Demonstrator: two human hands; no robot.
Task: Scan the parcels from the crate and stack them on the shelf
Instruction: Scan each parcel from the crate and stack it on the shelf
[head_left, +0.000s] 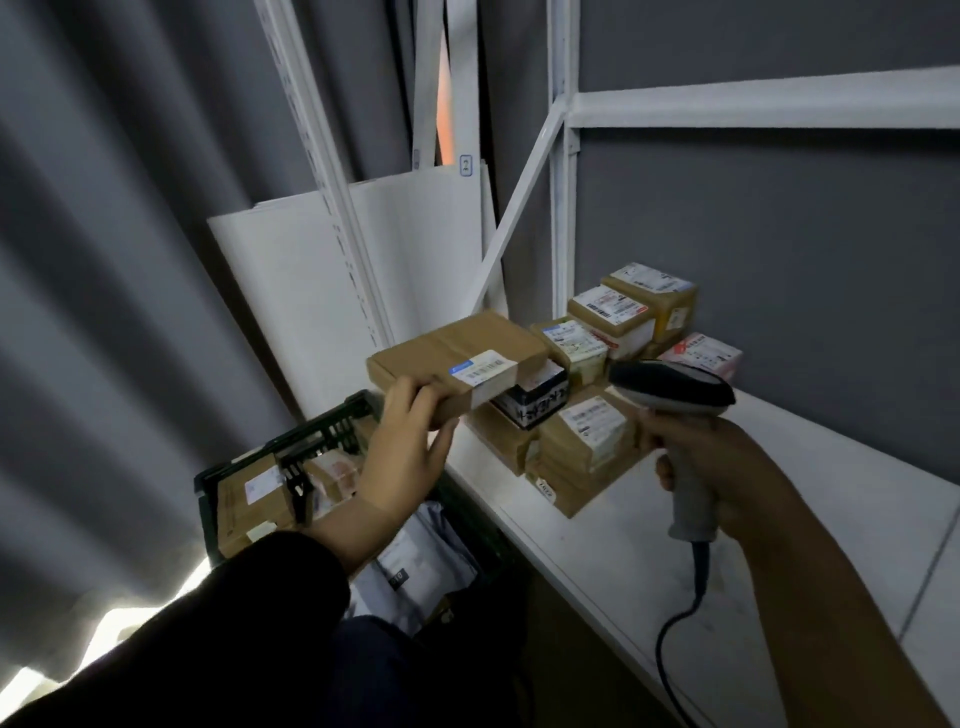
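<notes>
Left hand (410, 441) grips the parcel (457, 361), label toward the scanner (675, 392) (clenched in the right hand (696, 457)); stack (587, 415) just behind.

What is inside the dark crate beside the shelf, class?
The crate holds brown cardboard parcels and grey mailer bags. The left forearm covers its middle; anything underneath is hidden.

The parcel (457, 358) is matt brown cardboard with a smooth white paper label (483, 371). The scanner (675, 389) is plastic, dark and a bit shiny on top. The shelf frame (563, 208) looks like white painted metal, the crate (322, 431) dark plastic, the curtain (104, 260) grey cloth
</notes>
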